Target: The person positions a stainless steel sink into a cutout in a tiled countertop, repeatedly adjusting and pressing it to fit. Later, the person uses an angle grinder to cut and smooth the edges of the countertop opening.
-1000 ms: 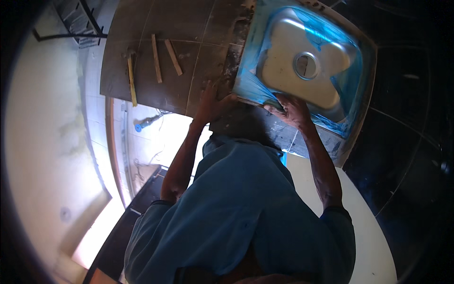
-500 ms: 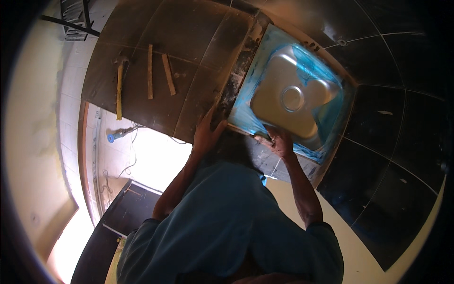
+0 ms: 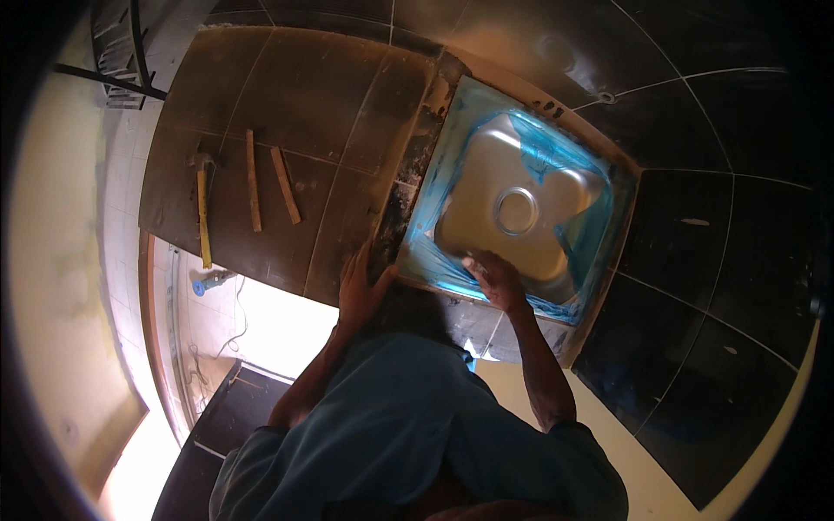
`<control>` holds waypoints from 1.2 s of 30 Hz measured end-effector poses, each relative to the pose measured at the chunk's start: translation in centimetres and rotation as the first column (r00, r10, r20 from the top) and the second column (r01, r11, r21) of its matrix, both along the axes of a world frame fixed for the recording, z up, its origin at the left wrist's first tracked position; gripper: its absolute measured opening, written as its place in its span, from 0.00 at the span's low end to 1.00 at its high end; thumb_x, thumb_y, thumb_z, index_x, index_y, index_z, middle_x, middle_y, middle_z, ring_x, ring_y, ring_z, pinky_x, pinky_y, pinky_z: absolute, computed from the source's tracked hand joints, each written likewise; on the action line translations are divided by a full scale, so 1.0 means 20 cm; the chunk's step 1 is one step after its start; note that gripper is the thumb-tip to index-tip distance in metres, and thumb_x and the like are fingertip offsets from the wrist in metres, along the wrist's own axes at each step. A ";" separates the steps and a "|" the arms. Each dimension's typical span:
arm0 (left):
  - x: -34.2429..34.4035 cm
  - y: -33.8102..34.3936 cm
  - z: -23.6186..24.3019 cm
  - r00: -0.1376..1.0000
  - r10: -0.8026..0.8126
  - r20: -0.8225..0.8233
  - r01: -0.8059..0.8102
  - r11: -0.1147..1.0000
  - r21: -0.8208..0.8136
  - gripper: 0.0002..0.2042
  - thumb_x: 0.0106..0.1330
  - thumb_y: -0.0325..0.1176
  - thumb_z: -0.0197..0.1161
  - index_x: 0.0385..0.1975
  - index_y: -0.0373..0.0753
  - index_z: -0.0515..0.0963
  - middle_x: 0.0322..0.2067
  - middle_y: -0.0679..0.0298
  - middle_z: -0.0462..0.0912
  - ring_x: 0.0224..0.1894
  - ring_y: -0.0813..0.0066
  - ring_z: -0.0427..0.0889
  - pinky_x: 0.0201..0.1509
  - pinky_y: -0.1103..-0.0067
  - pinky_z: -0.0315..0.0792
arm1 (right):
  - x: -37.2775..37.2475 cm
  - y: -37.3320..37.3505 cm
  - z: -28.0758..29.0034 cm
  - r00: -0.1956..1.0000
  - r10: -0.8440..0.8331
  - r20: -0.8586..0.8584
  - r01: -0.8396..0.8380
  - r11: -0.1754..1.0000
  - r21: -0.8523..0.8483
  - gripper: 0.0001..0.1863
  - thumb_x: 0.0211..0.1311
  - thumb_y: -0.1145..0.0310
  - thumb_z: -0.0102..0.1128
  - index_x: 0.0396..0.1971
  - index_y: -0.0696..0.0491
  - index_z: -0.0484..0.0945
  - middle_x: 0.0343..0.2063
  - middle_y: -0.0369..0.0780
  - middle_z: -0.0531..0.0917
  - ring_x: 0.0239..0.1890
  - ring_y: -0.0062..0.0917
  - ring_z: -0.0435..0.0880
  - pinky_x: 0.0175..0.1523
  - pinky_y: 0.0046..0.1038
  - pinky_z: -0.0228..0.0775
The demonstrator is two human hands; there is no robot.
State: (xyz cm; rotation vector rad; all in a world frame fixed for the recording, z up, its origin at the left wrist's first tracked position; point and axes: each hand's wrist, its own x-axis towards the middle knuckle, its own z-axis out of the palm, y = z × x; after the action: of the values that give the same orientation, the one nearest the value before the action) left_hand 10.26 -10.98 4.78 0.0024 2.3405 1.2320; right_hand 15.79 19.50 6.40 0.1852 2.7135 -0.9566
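Note:
A square steel sink (image 3: 486,165) with a round drain is set into the dark tiled counter. Torn blue plastic film (image 3: 582,247) clings around its rim and hangs into the bowl. My left hand (image 3: 360,286) lies with fingers stretched and thumb apart on the counter's front edge, just left of the sink. Over the sink's near rim is my right hand (image 3: 497,282), its fingers drawn together beside the crumpled film. Whether any film is between those fingers is hidden.
On the left counter (image 3: 347,95) lie a hammer (image 3: 203,208) with a yellow handle and two thin wooden strips (image 3: 252,182). A blue-ended tool (image 3: 208,284) with a cord sits lower left. Dark tiled wall (image 3: 678,226) borders the sink's right.
The view has shifted, so the counter and sink appear lower and farther left. My right hand has moved from the front edge up over the near rim. My left hand stays on the counter edge.

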 end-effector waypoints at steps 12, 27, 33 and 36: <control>-0.01 -0.01 -0.02 0.999 -0.032 -0.021 0.031 0.999 -0.042 0.37 0.73 0.51 0.62 0.73 0.34 0.60 0.69 0.40 0.66 0.73 0.40 0.61 0.77 0.54 0.54 | -0.31 0.28 -0.37 0.923 -0.269 0.275 0.174 0.929 0.326 0.39 0.62 0.31 0.58 0.41 0.59 0.82 0.40 0.52 0.87 0.46 0.51 0.86 0.55 0.47 0.75; -0.29 0.13 0.39 0.995 -0.061 0.074 0.043 0.971 0.235 0.36 0.73 0.51 0.60 0.74 0.33 0.61 0.69 0.49 0.68 0.69 0.56 0.68 0.72 0.65 0.62 | -0.17 0.13 0.06 0.944 -0.225 0.243 0.174 0.961 0.214 0.43 0.50 0.28 0.67 0.48 0.55 0.82 0.37 0.51 0.88 0.46 0.46 0.87 0.65 0.50 0.60; -0.32 -0.10 0.61 0.907 0.109 0.408 -0.330 0.785 0.524 0.31 0.74 0.49 0.60 0.67 0.30 0.71 0.61 0.55 0.76 0.62 0.64 0.74 0.66 0.68 0.69 | -0.22 -0.07 0.43 0.990 0.025 0.138 -0.040 0.994 0.105 0.31 0.55 0.39 0.70 0.43 0.54 0.85 0.34 0.48 0.88 0.43 0.47 0.87 0.61 0.52 0.60; -0.26 -0.38 0.59 0.920 0.081 0.385 -0.344 0.637 0.690 0.32 0.76 0.50 0.56 0.70 0.32 0.67 0.66 0.55 0.71 0.65 0.59 0.73 0.71 0.65 0.65 | -0.35 -0.24 0.49 0.982 0.177 0.071 -0.185 0.975 0.121 0.25 0.55 0.43 0.71 0.36 0.52 0.88 0.33 0.44 0.89 0.42 0.44 0.88 0.62 0.56 0.61</control>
State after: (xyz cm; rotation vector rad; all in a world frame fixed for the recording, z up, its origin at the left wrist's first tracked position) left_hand 5.04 -18.64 16.65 -0.1959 1.4301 2.0738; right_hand 8.78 14.68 16.27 -0.0103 2.6819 -0.7160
